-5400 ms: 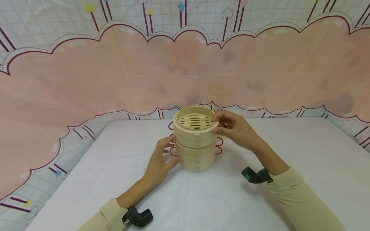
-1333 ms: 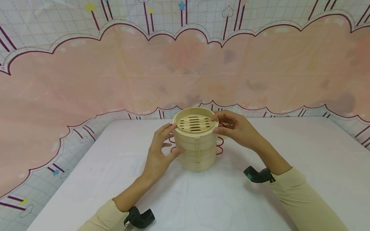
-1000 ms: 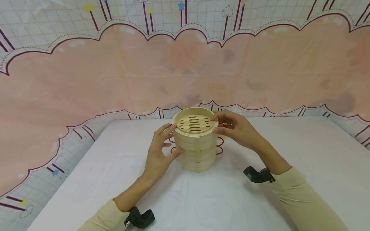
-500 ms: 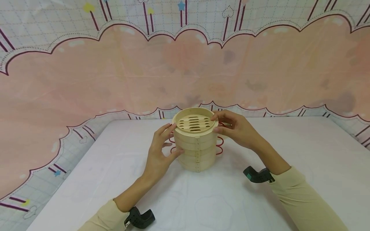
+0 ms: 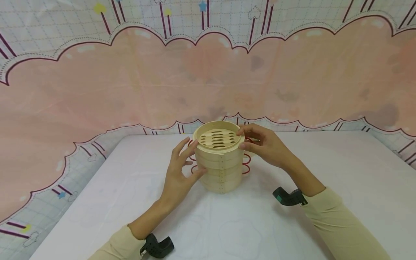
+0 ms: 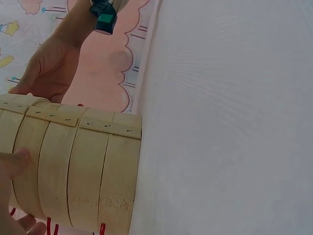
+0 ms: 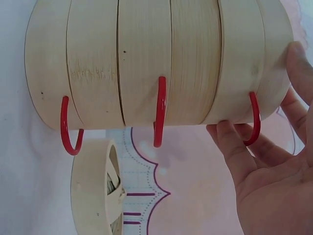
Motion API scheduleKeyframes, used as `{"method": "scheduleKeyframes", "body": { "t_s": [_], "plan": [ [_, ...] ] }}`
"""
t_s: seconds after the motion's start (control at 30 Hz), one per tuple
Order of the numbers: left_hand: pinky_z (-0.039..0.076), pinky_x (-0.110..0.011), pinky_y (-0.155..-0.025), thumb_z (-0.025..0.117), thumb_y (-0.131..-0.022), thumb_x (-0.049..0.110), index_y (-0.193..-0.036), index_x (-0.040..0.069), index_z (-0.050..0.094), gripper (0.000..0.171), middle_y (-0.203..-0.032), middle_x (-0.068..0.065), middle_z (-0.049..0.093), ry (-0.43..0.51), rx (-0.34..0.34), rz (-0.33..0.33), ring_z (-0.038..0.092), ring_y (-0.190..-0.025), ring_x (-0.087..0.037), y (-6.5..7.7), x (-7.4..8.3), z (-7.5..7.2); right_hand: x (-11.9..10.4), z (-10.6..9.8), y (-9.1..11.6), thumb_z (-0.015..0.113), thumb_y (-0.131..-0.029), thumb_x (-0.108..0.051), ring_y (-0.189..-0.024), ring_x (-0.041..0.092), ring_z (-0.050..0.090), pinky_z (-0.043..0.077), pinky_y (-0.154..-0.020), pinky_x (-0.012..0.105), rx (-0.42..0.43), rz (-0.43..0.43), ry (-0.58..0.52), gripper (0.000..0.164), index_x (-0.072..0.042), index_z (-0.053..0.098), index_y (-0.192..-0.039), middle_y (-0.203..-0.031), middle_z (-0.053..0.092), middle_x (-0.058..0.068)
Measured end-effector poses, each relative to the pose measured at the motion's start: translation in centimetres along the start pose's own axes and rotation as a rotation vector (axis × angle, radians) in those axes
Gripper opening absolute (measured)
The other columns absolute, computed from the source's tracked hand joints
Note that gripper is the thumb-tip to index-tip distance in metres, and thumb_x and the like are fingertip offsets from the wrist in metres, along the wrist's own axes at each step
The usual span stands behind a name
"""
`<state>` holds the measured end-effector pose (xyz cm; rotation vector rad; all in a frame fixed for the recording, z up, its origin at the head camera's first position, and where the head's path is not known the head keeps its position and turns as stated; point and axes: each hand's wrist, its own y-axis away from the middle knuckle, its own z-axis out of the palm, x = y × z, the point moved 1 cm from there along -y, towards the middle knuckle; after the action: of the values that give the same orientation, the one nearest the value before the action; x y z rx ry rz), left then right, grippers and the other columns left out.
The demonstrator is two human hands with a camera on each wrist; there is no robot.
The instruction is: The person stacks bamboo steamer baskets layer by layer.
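Note:
A stack of three round bamboo steamer baskets (image 5: 221,173) stands upright on the table, with red handles on its sides. The top basket's slatted base (image 5: 218,139) shows inside its rim. At the stack's left, my left hand (image 5: 175,180) holds it with the thumb on the front wall and the fingers up by the rim; part of them is hidden. My right hand (image 5: 264,146) pinches the top basket at its right rim. In the right wrist view, those fingers lie close beside a red handle (image 7: 255,120).
A bamboo lid (image 7: 90,186) with a woven top lies beyond the stack, seen in the right wrist view. A white cloth covers the table (image 5: 234,231). Behind it hangs a patterned curtain (image 5: 195,83).
Since the earliest frame, my left hand has moved up the stack towards the rim and the gap between the tiers has closed. In the last half second, a left finger has lifted slightly.

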<state>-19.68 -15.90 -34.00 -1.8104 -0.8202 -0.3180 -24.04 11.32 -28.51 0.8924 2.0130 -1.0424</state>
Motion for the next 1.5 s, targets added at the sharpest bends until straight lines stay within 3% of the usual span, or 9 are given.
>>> {"method": "scheduleKeyframes", "body": {
  "t_s": [0.13,0.43,0.6,0.8,0.93,1.07,1.3,1.5],
  "plan": [
    [0.047,-0.034,-0.083,0.08,-0.076,0.005,-0.143,0.017,0.045,0.077,-0.153,-0.002,0.027,0.005,0.011,0.03,0.052,-0.115,-0.018,0.1,0.1,0.0,-0.1,0.0,0.0,0.071,-0.087,-0.02,-0.114,0.028,0.055,0.05,-0.088,0.032,-0.004,0.004,-0.006,0.034,-0.008,0.058,-0.116,-0.133,0.049,0.007],
    [0.048,-0.03,-0.085,0.081,-0.073,0.0,-0.141,0.012,0.046,0.077,-0.153,-0.009,0.031,-0.023,0.009,0.105,0.04,-0.132,-0.021,0.4,-0.4,0.0,-0.1,-0.1,0.0,0.071,-0.087,-0.021,-0.12,0.029,0.052,0.05,-0.09,0.035,-0.024,0.017,-0.018,0.037,-0.007,0.058,-0.119,-0.138,0.047,0.008],
    [0.046,-0.027,-0.086,0.08,-0.071,-0.007,-0.141,0.01,0.045,0.081,-0.151,-0.017,0.031,-0.009,-0.005,0.136,0.037,-0.135,-0.026,0.1,1.1,-0.4,0.1,-0.2,-0.1,0.071,-0.088,-0.022,-0.123,0.028,0.05,0.049,-0.091,0.037,-0.028,0.02,-0.006,0.038,-0.009,0.058,-0.121,-0.14,0.046,0.006],
    [0.047,-0.033,-0.087,0.078,-0.072,-0.01,-0.142,0.01,0.043,0.081,-0.152,-0.021,0.027,0.039,-0.027,0.127,0.037,-0.134,-0.032,-0.1,2.1,-0.7,0.0,-0.3,-0.1,0.07,-0.088,-0.022,-0.123,0.028,0.05,0.048,-0.093,0.04,-0.028,0.015,-0.002,0.038,-0.01,0.058,-0.123,-0.14,0.047,0.006],
    [0.048,-0.044,-0.085,0.077,-0.072,-0.01,-0.141,0.005,0.043,0.078,-0.153,-0.019,0.025,0.076,-0.018,0.102,0.04,-0.131,-0.028,-0.3,2.2,-0.7,0.2,-0.3,-0.1,0.07,-0.089,-0.02,-0.123,0.026,0.05,0.047,-0.093,0.04,-0.03,0.006,-0.01,0.039,-0.011,0.057,-0.124,-0.138,0.048,0.005],
    [0.047,-0.044,-0.085,0.077,-0.073,-0.009,-0.139,0.003,0.043,0.076,-0.153,-0.015,0.026,0.08,-0.032,0.072,0.038,-0.132,-0.025,-0.4,2.2,-0.6,0.3,-0.4,-0.1,0.069,-0.089,-0.019,-0.122,0.025,0.051,0.048,-0.093,0.039,-0.03,-0.003,-0.015,0.039,-0.011,0.057,-0.126,-0.137,0.049,0.004],
    [0.047,-0.045,-0.084,0.08,-0.072,-0.004,-0.141,0.008,0.041,0.08,-0.155,-0.013,0.024,0.058,-0.037,0.065,0.036,-0.133,-0.023,-0.1,0.5,0.0,1.0,-0.8,-0.1,0.065,-0.093,-0.02,-0.118,0.025,0.054,0.05,-0.088,0.042,0.015,-0.02,0.002,0.039,-0.013,0.054,-0.129,-0.131,0.054,0.004],
    [0.048,-0.044,-0.084,0.082,-0.074,0.004,-0.144,0.017,0.04,0.082,-0.157,-0.003,0.022,0.045,-0.048,0.038,0.037,-0.133,-0.021,0.2,-1.2,0.3,2.6,-1.7,-0.1,0.062,-0.094,-0.03,-0.114,0.027,0.057,0.045,-0.094,0.049,0.136,0.068,0.07,0.039,-0.012,0.055,-0.128,-0.13,0.055,0.011]
  ]
}}
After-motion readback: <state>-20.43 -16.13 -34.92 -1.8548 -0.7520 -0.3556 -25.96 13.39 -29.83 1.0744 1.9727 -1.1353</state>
